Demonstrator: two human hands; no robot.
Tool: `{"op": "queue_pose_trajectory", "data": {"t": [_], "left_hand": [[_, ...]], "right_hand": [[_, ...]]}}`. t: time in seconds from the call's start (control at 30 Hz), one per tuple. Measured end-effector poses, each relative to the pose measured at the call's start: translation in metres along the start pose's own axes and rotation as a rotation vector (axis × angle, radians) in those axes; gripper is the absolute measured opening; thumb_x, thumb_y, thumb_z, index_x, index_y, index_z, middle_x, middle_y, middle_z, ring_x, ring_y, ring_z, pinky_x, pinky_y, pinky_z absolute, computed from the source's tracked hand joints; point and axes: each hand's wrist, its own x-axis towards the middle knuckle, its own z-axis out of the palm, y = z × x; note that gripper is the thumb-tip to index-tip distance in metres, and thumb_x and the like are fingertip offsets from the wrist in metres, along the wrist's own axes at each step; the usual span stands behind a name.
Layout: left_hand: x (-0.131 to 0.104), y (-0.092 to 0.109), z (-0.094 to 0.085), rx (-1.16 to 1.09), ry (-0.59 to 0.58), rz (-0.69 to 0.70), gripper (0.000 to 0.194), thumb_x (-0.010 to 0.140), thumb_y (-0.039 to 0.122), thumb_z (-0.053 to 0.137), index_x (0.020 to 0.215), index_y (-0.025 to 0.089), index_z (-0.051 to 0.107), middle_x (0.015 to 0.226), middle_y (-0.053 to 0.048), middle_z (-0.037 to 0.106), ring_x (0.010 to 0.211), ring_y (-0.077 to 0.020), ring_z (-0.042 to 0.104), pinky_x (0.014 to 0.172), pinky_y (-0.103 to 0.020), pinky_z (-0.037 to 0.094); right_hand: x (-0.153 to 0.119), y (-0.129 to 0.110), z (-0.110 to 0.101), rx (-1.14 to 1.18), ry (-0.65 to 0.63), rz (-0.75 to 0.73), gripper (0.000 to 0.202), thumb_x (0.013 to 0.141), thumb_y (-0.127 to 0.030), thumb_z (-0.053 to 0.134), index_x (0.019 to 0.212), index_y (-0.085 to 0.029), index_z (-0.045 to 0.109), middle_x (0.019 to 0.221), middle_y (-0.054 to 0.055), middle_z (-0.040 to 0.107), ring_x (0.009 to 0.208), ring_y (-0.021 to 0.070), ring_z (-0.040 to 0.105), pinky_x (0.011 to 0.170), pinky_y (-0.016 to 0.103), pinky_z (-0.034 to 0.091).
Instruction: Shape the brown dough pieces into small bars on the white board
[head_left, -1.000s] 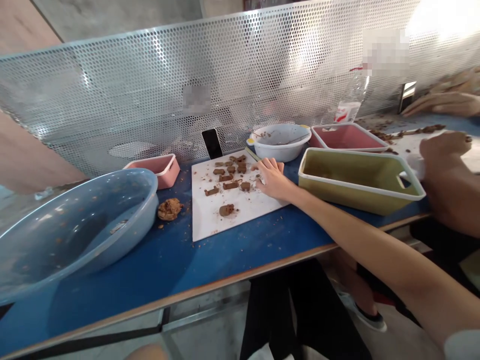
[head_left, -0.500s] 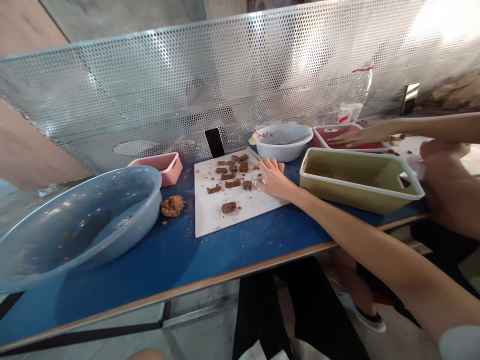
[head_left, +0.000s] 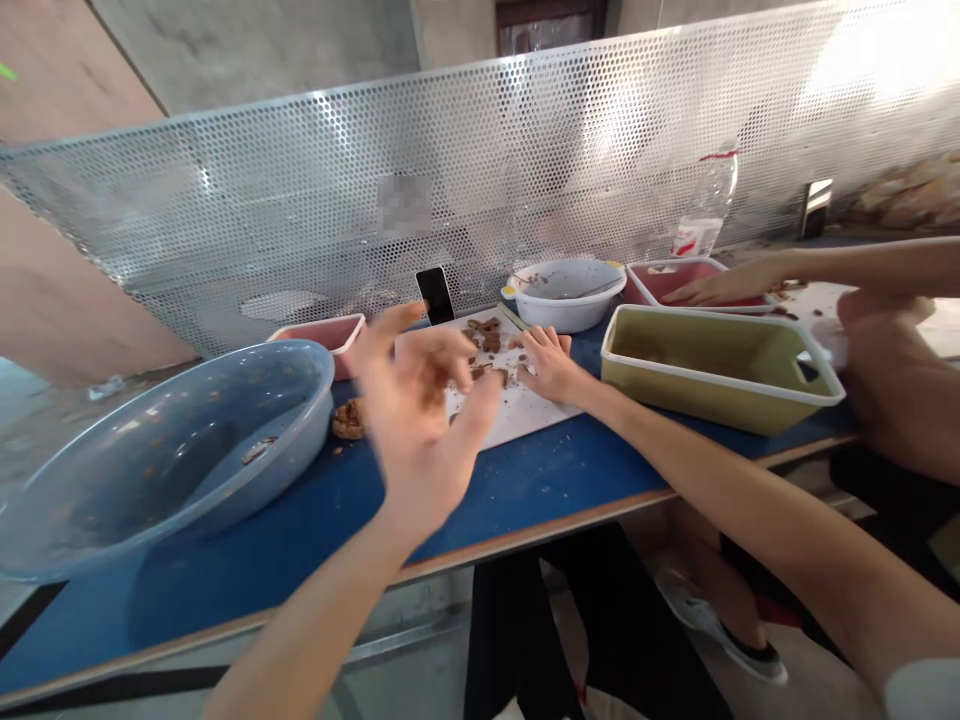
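My left hand point(head_left: 424, 420) is raised in front of the white board point(head_left: 525, 405), blurred by motion. Its fingers are curved and apart, with brown smears on the palm and nothing visibly held. Over at the board's right side, my right hand point(head_left: 551, 365) rests on the surface with its fingers bent and apart. Small brown clay-like shapes point(head_left: 491, 340) lie just left of its fingertips; others are hidden behind my left hand. A rough brown lump point(head_left: 347, 420) sits on the blue table point(head_left: 525, 490), partly covered by the left hand.
A large blue basin point(head_left: 225, 480) stands left, before a pink box point(head_left: 330, 333). Behind the board are a phone point(head_left: 435, 295) and white bowl point(head_left: 566, 310). A green bin point(head_left: 712, 385) stands right. Another person's hand point(head_left: 709, 287) reaches into a red tray point(head_left: 660, 272).
My left hand has come up from below into view, now covering much of the board. My right hand stays at the board's right side. The view has shifted slightly.
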Motion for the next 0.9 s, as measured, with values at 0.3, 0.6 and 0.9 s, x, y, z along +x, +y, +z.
{"op": "queue_pose_trajectory", "data": {"t": [0.3, 0.6, 0.9], "left_hand": [[-0.009, -0.121, 0.007, -0.030, -0.148, -0.658, 0.073, 0.072, 0.040, 0.106, 0.131, 0.018, 0.067, 0.081, -0.002, 0.078, 0.076, -0.0196, 0.073, 0.078, -0.035, 0.059], [-0.019, -0.118, -0.001, -0.164, -0.106, -0.802, 0.068, 0.070, 0.030, 0.106, 0.129, 0.016, 0.075, 0.096, -0.009, 0.086, 0.095, -0.0261, 0.082, 0.092, -0.040, 0.064], [-0.019, -0.124, -0.008, -0.256, -0.026, -0.847, 0.060, 0.073, 0.029, 0.106, 0.124, 0.017, 0.076, 0.092, -0.008, 0.086, 0.098, -0.0278, 0.082, 0.099, -0.045, 0.063]], "right_hand": [[-0.001, -0.002, -0.003, 0.020, -0.013, -0.002, 0.039, 0.093, -0.028, 0.059, 0.131, -0.023, 0.066, 0.133, 0.017, 0.065, 0.127, 0.0417, 0.054, 0.103, 0.059, 0.044], [-0.004, -0.008, -0.003, 0.054, -0.011, -0.032, 0.033, 0.098, -0.029, 0.055, 0.130, -0.025, 0.065, 0.133, 0.016, 0.067, 0.125, 0.0401, 0.055, 0.102, 0.058, 0.044], [-0.005, -0.011, -0.006, 0.162, -0.010, -0.084, 0.024, 0.102, -0.027, 0.057, 0.123, -0.026, 0.068, 0.131, 0.013, 0.072, 0.127, 0.0370, 0.059, 0.108, 0.055, 0.045]]}}
